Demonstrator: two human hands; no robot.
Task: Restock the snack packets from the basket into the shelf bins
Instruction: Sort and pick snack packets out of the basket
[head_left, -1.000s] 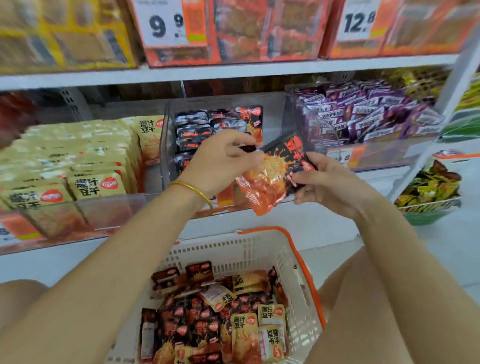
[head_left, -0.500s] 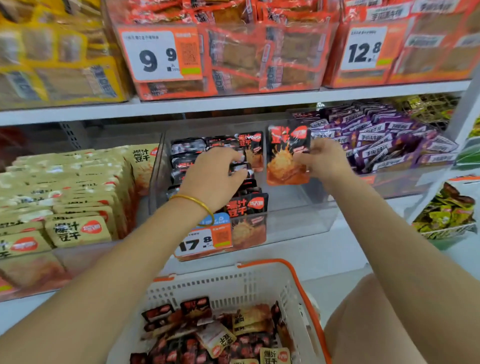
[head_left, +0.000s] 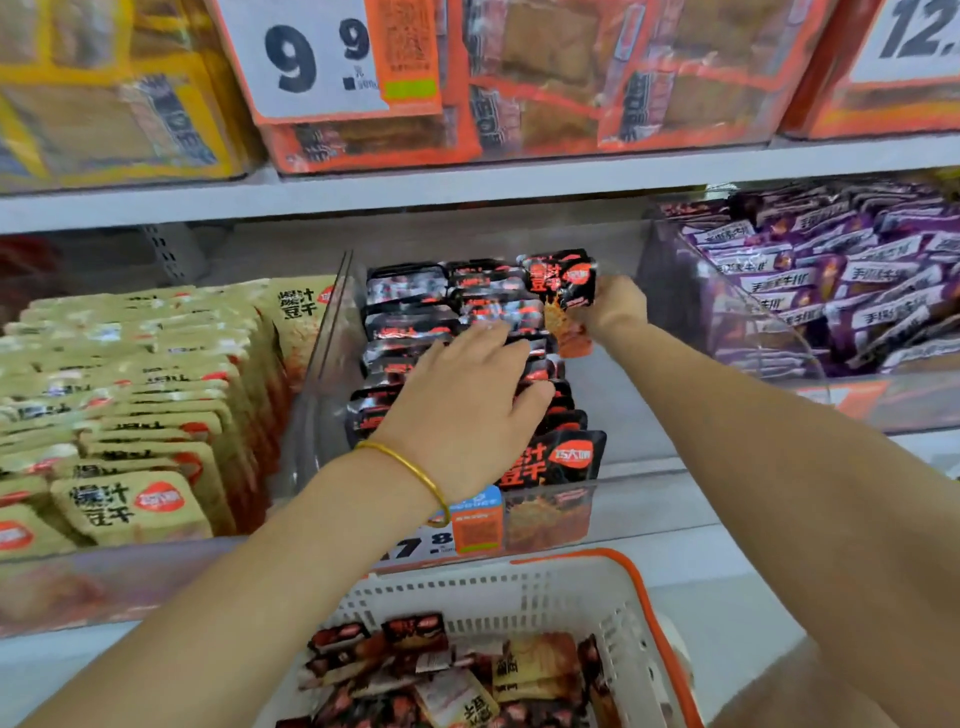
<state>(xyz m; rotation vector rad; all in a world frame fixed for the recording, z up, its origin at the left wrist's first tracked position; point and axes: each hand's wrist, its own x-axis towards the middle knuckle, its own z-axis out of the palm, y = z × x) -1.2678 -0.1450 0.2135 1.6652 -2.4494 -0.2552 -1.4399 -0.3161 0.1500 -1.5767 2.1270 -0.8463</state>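
Note:
A clear shelf bin (head_left: 631, 415) in the middle holds rows of black-and-red snack packets (head_left: 410, 283). My left hand (head_left: 467, 410) lies flat on the packets in the front rows, fingers spread over their tops. My right hand (head_left: 613, 304) grips one black-and-red packet (head_left: 563, 291) upright at the back right of the packet rows. Below, the white basket with an orange rim (head_left: 545, 587) holds several loose black and yellow packets (head_left: 467, 675).
A bin of beige packets (head_left: 130, 395) stands to the left and a bin of purple packets (head_left: 841, 270) to the right. The white shelf board (head_left: 467, 182) above carries orange and yellow boxes with price cards. A price tag (head_left: 467, 530) sticks to the middle bin's front.
My right hand has carried the packet from above the basket up into the middle bin, toward the back. My left hand has let go of it and dropped onto the stocked packets.

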